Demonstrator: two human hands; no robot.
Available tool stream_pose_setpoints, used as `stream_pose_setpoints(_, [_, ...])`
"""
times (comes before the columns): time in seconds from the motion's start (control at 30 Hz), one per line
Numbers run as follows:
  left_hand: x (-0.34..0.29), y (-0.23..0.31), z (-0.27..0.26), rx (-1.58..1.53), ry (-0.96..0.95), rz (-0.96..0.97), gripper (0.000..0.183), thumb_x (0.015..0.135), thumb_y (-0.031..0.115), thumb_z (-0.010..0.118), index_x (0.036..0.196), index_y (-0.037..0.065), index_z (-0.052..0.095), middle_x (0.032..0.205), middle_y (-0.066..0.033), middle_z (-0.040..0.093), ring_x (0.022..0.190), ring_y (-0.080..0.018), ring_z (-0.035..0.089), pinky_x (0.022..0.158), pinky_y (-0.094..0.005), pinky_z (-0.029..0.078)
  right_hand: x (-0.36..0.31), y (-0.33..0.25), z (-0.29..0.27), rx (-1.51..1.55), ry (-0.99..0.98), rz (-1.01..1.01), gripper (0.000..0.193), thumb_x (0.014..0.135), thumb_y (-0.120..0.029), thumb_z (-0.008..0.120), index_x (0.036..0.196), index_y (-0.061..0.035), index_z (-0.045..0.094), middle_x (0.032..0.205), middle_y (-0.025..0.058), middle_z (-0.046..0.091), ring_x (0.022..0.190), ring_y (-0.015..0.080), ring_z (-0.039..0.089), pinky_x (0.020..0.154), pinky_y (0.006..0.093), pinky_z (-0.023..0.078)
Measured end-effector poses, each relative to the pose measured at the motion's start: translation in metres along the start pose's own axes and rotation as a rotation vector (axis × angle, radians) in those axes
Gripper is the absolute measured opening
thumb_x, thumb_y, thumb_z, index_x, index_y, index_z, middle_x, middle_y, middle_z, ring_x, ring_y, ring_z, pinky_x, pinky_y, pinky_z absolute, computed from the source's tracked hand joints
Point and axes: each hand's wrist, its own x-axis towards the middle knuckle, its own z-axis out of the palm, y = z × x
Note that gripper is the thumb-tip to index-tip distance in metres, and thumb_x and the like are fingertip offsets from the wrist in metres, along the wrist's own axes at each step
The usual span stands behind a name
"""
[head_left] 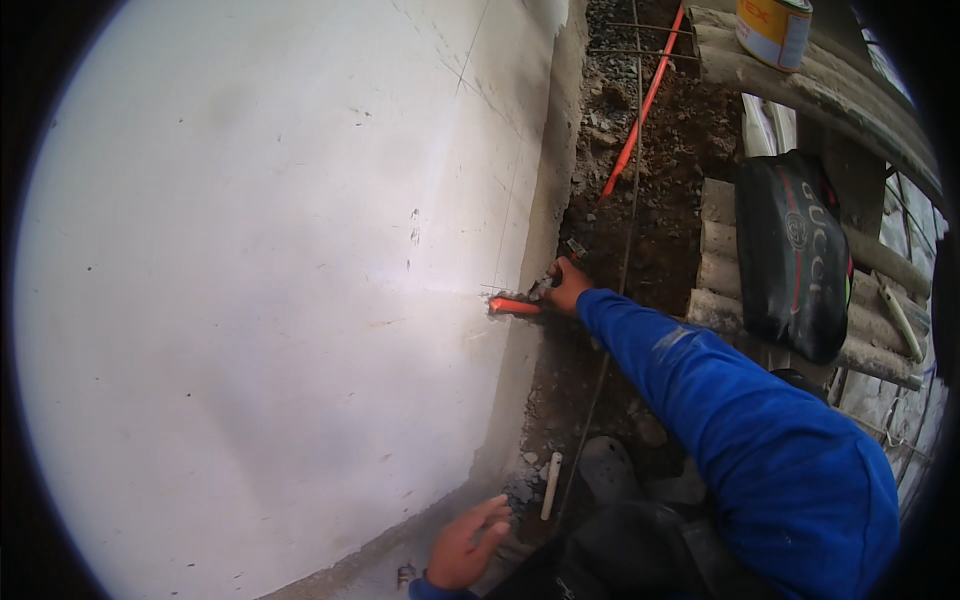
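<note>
A short orange pipe (516, 306) lies in a rough hole broken into the white wall (330, 250), near its base. Just beside the pipe, my right hand (568, 288) is closed, its fingers pinching a small grey lump (546, 287) that looks like broken mortar or stone. The hand partly covers the lump. Lower down, close to the foot of the wall, my left hand (468, 545) is open with fingers apart and nothing in it.
A long orange pipe (645, 115) and a thin metal rod (637, 150) lie along the dirt. To the right, corrugated sheets (720, 255) bear a black bag (800, 260) and a yellow can (772, 35). A white tube (551, 486) lies near my shoe (607, 468).
</note>
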Motion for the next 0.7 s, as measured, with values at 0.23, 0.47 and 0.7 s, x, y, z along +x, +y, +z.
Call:
stream_pose_setpoints(0.23, [0.000, 0.003, -0.004, -0.022, -0.046, -0.029, 0.046, 0.104, 0.027, 0.062, 0.144, 0.005, 0.058, 0.125, -0.0150, 0.073, 0.113, -0.0238, 0.070, 0.100, -0.0358, 0.052, -0.004, -0.017, 0.004, -0.060, 0.017, 0.131, 0.072, 0.082, -0.044, 0.077, 0.142, -0.0115, 0.052, 0.143, 0.0151, 0.062, 0.132, 0.0358, 0.059, 0.115, 0.0461, 0.040])
stream_pose_setpoints(0.47, [0.004, -0.010, -0.006, -0.035, -0.035, 0.037, 0.046, 0.103, 0.024, 0.066, 0.143, 0.003, 0.058, 0.119, -0.0154, 0.075, 0.109, -0.0252, 0.072, 0.098, -0.0355, 0.053, -0.002, -0.028, 0.020, 0.014, 0.312, 0.359, 0.055, 0.086, -0.036, 0.072, 0.132, -0.0083, 0.060, 0.132, 0.0221, 0.067, 0.123, 0.0392, 0.064, 0.106, 0.0451, 0.048])
stream_pose_setpoints(0.7, [0.009, -0.007, -0.005, 0.000, -0.040, 0.051, 0.045, 0.103, 0.024, 0.066, 0.142, 0.003, 0.059, 0.120, -0.0149, 0.075, 0.110, -0.0246, 0.072, 0.098, -0.0352, 0.053, 0.009, 0.006, -0.027, 0.125, 0.487, 0.325, 0.044, 0.090, -0.029, 0.066, 0.128, -0.0062, 0.068, 0.129, 0.0222, 0.069, 0.121, 0.0397, 0.065, 0.105, 0.0446, 0.051])
